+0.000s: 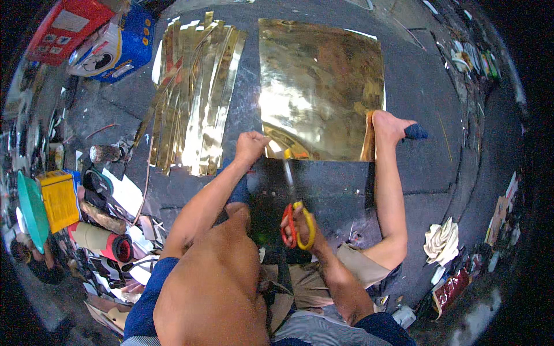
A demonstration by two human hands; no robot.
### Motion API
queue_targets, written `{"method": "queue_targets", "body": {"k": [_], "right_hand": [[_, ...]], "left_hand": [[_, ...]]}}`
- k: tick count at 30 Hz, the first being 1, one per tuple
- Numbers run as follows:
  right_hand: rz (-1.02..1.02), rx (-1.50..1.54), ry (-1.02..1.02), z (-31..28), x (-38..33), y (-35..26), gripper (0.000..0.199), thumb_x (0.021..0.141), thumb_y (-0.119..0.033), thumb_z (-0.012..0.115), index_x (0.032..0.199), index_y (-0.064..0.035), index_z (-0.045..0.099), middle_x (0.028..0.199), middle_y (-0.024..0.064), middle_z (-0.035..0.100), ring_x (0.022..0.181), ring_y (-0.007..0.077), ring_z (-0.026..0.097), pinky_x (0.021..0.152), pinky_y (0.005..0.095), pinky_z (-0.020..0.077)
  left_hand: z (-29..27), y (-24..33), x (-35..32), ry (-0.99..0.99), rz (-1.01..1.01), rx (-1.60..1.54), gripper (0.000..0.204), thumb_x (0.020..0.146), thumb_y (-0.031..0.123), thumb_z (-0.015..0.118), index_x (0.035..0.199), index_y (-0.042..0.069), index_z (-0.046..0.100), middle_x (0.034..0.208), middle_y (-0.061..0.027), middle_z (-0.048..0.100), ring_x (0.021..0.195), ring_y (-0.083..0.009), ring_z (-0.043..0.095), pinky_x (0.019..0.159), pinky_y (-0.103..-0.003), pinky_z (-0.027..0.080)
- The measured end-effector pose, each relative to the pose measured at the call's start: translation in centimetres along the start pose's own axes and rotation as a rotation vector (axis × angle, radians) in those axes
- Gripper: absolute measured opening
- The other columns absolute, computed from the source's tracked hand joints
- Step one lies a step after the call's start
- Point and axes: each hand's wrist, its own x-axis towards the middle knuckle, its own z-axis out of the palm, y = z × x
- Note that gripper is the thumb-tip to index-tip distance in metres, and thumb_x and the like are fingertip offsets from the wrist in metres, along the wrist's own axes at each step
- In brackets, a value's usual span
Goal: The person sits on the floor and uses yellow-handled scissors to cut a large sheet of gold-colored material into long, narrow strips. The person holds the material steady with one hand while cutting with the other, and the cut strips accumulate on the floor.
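Observation:
A large shiny gold-coloured sheet [323, 81] lies flat on the dark floor in front of me. At its near left corner my left hand [252, 147] is closed in a pinch on the edge. Scissors [289, 180] with one red and one yellow handle loop are in my right hand [303, 225], fingers through the loops. Their blades point away from me, with the tips at the sheet's near edge, just right of my left hand. Whether the blades are cutting into it is hard to make out. My right foot [385, 124] rests at the sheet's near right corner.
Left of the sheet lies a pile of long gold strips [199, 98]. Blue and red boxes [124, 43] stand at the far left. A yellow box [59, 199], a green dish [32, 210] and scraps clutter the near left. Crumpled cream cloth [441, 242] sits at right.

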Motion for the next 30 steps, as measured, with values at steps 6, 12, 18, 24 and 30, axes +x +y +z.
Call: {"method": "queue_targets", "body": {"k": [6, 12, 18, 24, 30], "right_hand": [[0.105, -0.137, -0.028, 1.8, 0.4, 3.4, 0.078, 0.083, -0.077, 0.039, 0.083, -0.0001, 0.055, 0.058, 0.0046, 0.051, 0.048, 0.016, 0.055, 0.045, 0.0296, 0.047], [0.096, -0.048, -0.022, 2.1, 3.0, 2.7, 0.066, 0.083, -0.069, 0.049, 0.083, -0.0032, 0.058, 0.059, 0.004, 0.054, 0.048, 0.0165, 0.056, 0.046, 0.0316, 0.0487], [0.101, -0.155, 0.034, 2.4, 4.1, 1.6, 0.087, 0.079, -0.083, 0.033, 0.084, 0.001, 0.056, 0.061, 0.0054, 0.051, 0.052, 0.0166, 0.057, 0.052, 0.0325, 0.051], [0.046, -0.027, 0.103, 1.4, 6.6, 1.9, 0.062, 0.082, -0.066, 0.058, 0.083, -0.0046, 0.06, 0.056, 0.0021, 0.051, 0.042, 0.0164, 0.053, 0.041, 0.0305, 0.0471], [-0.006, -0.078, 0.068, 0.3, 8.4, 2.6, 0.056, 0.085, -0.061, 0.058, 0.083, -0.005, 0.06, 0.056, 0.0002, 0.052, 0.043, 0.0132, 0.053, 0.04, 0.0291, 0.0466]], "left_hand": [[0.5, 1.2, 0.7, 0.063, -0.027, 0.154, 0.019, 0.076, 0.013, 0.063, 0.061, 0.002, 0.064, 0.058, -0.0081, 0.065, 0.051, -0.0174, 0.064, 0.057, -0.033, 0.051], [-0.1, -0.6, 1.8, -0.052, -0.004, 0.089, 0.02, 0.078, 0.015, 0.062, 0.062, 0.002, 0.065, 0.058, -0.0088, 0.065, 0.054, -0.0171, 0.065, 0.056, -0.034, 0.051], [-0.5, 0.8, 1.1, -0.07, -0.079, 0.065, 0.024, 0.08, 0.02, 0.063, 0.063, 0.003, 0.066, 0.058, -0.0085, 0.064, 0.053, -0.017, 0.063, 0.053, -0.034, 0.049], [-1.0, 0.7, 0.0, -0.135, -0.103, 0.035, 0.03, 0.082, 0.029, 0.066, 0.067, 0.004, 0.064, 0.056, -0.005, 0.059, 0.047, -0.013, 0.057, 0.044, -0.028, 0.044], [0.6, -1.9, -3.3, -0.253, 0.032, -0.232, 0.031, 0.091, 0.027, 0.06, 0.069, 0.006, 0.056, 0.056, -0.0003, 0.053, 0.045, -0.01, 0.051, 0.041, -0.026, 0.039]]}}
